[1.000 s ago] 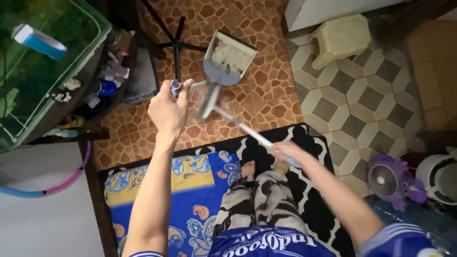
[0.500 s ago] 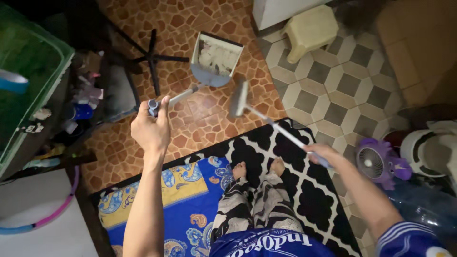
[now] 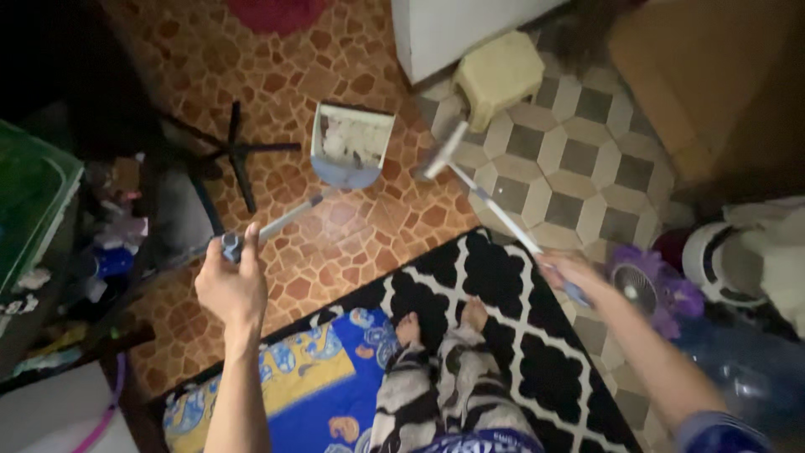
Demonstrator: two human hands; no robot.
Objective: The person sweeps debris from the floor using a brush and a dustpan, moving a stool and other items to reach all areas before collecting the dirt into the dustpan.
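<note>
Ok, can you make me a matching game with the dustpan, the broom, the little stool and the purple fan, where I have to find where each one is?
Things:
1. dustpan
2. broom
3. stool
4. purple fan

Places:
A. on the grey patterned tiles near the white cabinet
B. its long handle is held by the left hand
C. beside the black and white rug, by the right forearm
D. its handle is held by the right hand

Right pairs: 1-B, 2-D, 3-A, 4-C
</note>
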